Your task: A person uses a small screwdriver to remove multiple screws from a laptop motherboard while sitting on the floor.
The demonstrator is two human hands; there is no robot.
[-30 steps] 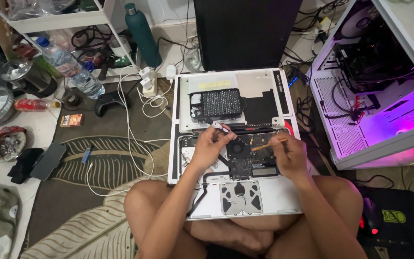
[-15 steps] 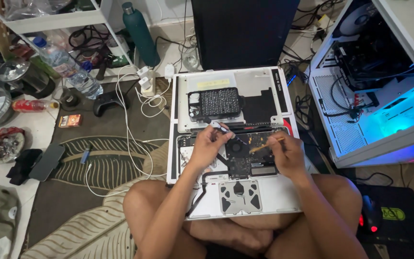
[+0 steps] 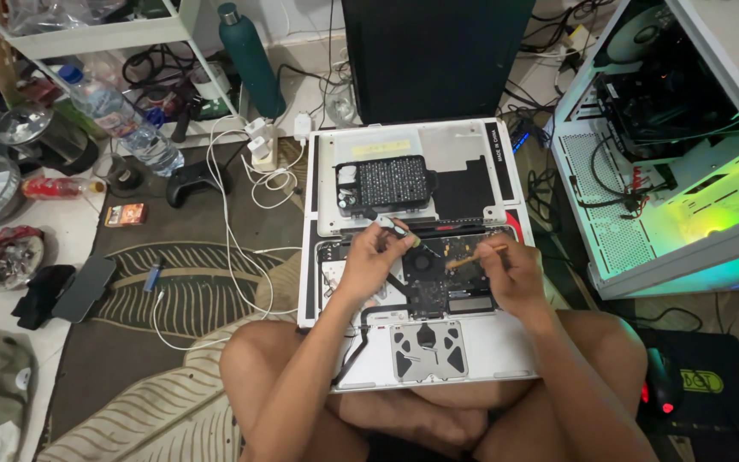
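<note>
Opened laptop point(image 3: 438, 342) sits on my lap; left hand point(image 3: 375, 254) pinches a small tool point(image 3: 393, 227), right hand point(image 3: 513, 272) grips a brush point(image 3: 475, 257) over its fan point(image 3: 425, 260).

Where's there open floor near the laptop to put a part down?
The patterned rug is bare between the white cable and the left knee. Smaller patch between the black game controller and the phone. Crowded: under the shelf, and right of the opened laptop beside the lit computer case.
</note>
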